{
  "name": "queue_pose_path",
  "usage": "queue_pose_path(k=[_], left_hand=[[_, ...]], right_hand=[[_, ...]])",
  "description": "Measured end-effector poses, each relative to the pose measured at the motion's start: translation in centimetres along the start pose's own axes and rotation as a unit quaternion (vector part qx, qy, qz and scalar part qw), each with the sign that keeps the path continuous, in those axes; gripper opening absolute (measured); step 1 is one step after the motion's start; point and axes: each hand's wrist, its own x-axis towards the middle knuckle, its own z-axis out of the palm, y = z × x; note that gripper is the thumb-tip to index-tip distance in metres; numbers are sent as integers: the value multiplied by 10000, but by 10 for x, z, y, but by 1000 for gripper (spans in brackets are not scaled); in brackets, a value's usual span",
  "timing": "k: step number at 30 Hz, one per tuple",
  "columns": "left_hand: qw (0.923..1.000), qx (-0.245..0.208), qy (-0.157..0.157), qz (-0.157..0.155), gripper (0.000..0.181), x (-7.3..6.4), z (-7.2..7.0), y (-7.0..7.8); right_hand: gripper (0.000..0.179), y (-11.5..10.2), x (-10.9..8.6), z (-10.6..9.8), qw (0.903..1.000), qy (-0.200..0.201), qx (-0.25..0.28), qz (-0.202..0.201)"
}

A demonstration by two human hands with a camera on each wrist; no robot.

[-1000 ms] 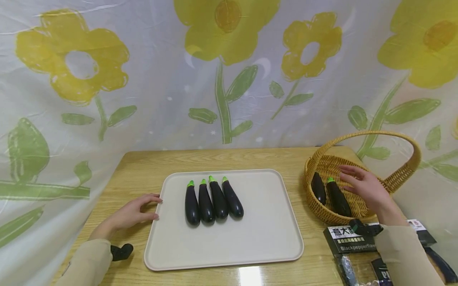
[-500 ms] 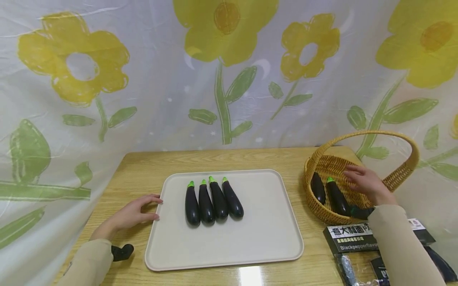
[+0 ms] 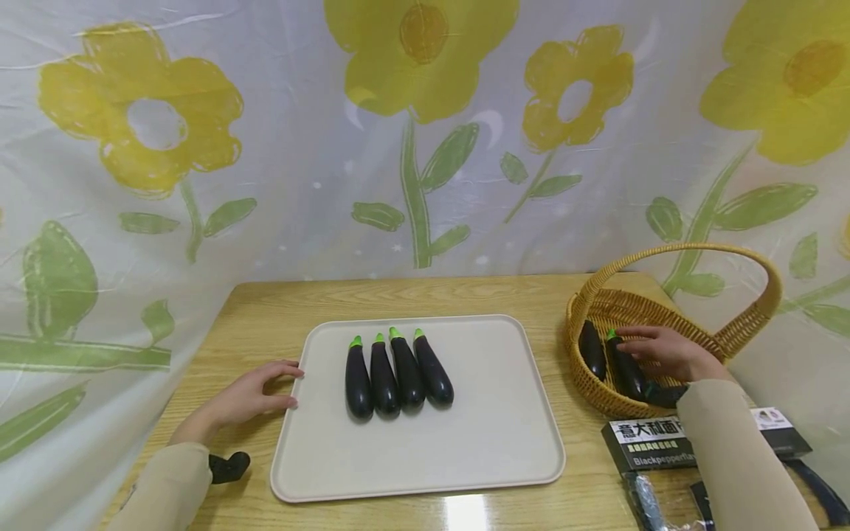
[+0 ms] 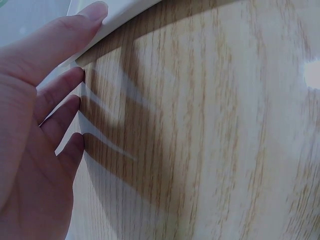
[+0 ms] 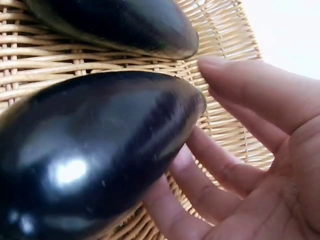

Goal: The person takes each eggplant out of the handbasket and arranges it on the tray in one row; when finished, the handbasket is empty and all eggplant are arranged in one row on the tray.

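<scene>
Several dark eggplants with green stem ends lie side by side on the white tray. My left hand rests at the tray's left edge, thumb and fingers spread and relaxed. Inside the wicker basket on the right are two more eggplants. My right hand reaches over the right one of them, the nearer eggplant in the right wrist view. There its fingers lie along one side of the narrow end, while the thumb stands apart from the skin. The other eggplant lies just beyond.
The basket's tall handle arches over the right hand. In front of the basket lie a black box with white lettering and a clear plastic package, partly covered by the right sleeve. A flowered cloth hangs behind the wooden table.
My right hand first drew back a little within the basket, then moved left and down to the right eggplant's stem end. The left hand and the eggplants on the tray have stayed put.
</scene>
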Motion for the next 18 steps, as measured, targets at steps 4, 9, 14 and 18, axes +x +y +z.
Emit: queue_pose_path(k=[4,9,14,18], left_hand=[[10000,21,-3,20,50,1,0,0],[10000,19,12,63,50,1,0,-1],[10000,-30,-11,58,50,1,0,-1],[10000,-58,-11,48,49,1,0,0]], right_hand=[[65,2,1,1,9998,-159,-135,53],[60,3,3,1,9997,-178,-136,-5],[55,6,5,0,9991,316,-149,-239],[53,7,6,-2,9954,872,-264,-305]])
